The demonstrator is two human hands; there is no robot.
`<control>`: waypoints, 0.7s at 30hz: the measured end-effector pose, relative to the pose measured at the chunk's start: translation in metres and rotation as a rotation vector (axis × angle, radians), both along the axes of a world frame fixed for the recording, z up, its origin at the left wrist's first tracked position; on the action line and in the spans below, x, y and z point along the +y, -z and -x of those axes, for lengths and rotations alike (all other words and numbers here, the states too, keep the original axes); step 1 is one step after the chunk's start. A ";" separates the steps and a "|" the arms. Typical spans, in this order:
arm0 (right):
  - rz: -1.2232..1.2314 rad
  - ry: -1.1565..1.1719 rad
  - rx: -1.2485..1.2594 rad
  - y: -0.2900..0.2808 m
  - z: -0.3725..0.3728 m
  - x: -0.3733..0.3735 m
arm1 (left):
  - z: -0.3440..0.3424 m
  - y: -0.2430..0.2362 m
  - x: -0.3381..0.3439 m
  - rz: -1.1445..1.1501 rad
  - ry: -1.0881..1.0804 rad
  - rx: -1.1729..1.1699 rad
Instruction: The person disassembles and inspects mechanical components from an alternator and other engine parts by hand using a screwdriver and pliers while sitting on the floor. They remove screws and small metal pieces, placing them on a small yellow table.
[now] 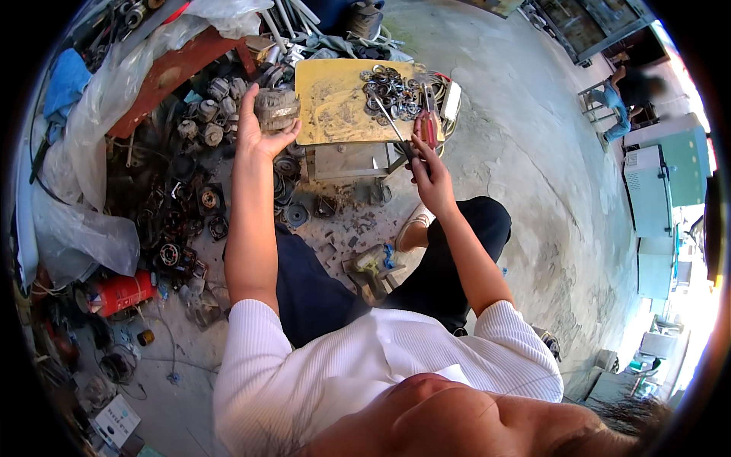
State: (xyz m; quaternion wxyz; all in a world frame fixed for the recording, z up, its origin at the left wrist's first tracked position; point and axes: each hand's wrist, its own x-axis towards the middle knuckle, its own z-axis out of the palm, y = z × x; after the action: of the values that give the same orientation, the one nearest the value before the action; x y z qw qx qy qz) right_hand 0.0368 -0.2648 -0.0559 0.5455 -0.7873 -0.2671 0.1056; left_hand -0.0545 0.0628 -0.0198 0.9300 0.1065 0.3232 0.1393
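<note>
My left hand (259, 133) grips a dirty grey cylindrical metal motor part (276, 108) at the left edge of a worn yellow board (331, 95) on a metal stand. My right hand (426, 171) is closed round the dark handle of a screwdriver (390, 119), its long shaft angled up-left over the board. Red-handled pliers (426, 131) lie just past that hand at the board's right side. A pile of metal rings and small bearings (384, 82) covers the board's upper right, with a white strip (449, 103) and cables beside it.
Motor parts (213, 122) and housings are heaped at the left beside a reddish-brown bench (171, 68) and plastic sheeting (91, 160). A red cylinder (122, 292) lies lower left. Another person (617, 103) sits at upper right, near pale green cabinets (647, 190). A small stool (369, 270) is between my legs.
</note>
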 end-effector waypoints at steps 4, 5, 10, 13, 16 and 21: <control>0.053 -0.006 -0.211 -0.004 -0.024 0.024 | -0.006 0.001 -0.006 -0.036 0.024 0.041; 0.096 -0.005 -0.383 0.000 -0.033 0.029 | -0.007 0.000 -0.008 -0.045 0.031 0.051; 0.237 0.163 -0.584 0.014 -0.069 0.051 | -0.011 0.003 -0.012 -0.062 0.093 0.012; 0.457 0.232 -0.677 0.016 -0.073 0.059 | -0.011 0.000 -0.015 -0.061 0.083 0.031; 0.565 0.253 -0.741 0.032 -0.073 0.067 | -0.013 -0.001 -0.015 -0.081 0.057 0.025; 0.697 0.290 -0.754 0.040 -0.068 0.074 | -0.023 0.003 -0.021 -0.062 0.063 0.023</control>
State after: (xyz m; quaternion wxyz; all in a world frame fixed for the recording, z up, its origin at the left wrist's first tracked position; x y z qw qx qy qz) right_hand 0.1047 -0.1910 -0.0960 0.1266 -0.9340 -0.2823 -0.1787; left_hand -0.0318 0.0420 -0.0230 0.9263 0.1467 0.3261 0.1188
